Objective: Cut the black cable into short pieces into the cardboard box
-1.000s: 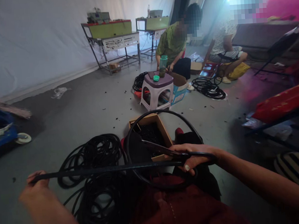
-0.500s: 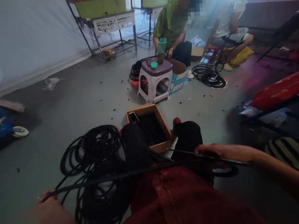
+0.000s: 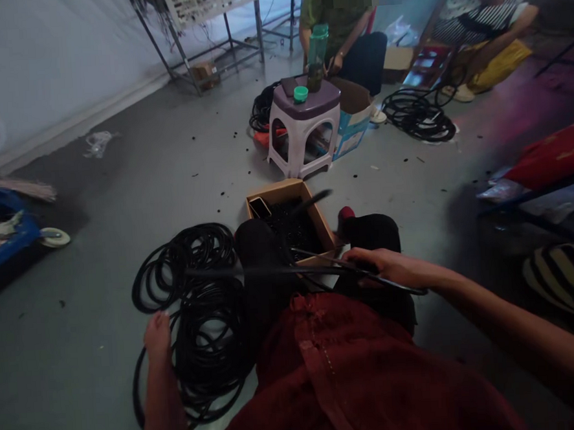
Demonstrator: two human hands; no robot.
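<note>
— When I face the way this seated person faces, where are the hands?

— The right hand (image 3: pixel 385 267) is at 2 o'clock, above the right knee. The left hand (image 3: pixel 159 352) is at 10 o'clock, low beside the floor coil of black cable (image 3: pixel 190 312).

— What are the fingers doing?

— The right fingers (image 3: pixel 362 257) curl closed around long-bladed shears (image 3: pixel 329 261). The left fingers (image 3: pixel 158 327) bunch narrowly against the coil, and I cannot tell whether they grip anything.

— Where is the cable?

— Most lies coiled on the gray floor (image 3: pixel 96 356), while one straight length (image 3: pixel 232 271) crosses the lap toward the shears.

— What is straight ahead?

— At 12 o'clock, a cardboard tray (image 3: pixel 276 191) sits between the knees, heaped with short black pieces (image 3: pixel 288 228). Farther out at 12 o'clock, a co-worker (image 3: pixel 333 17) sits behind a lilac plastic stool (image 3: pixel 302 139) topped by a green-capped bottle (image 3: pixel 317 57). A second black coil (image 3: pixel 420 116) lies at 1 o'clock.
</note>
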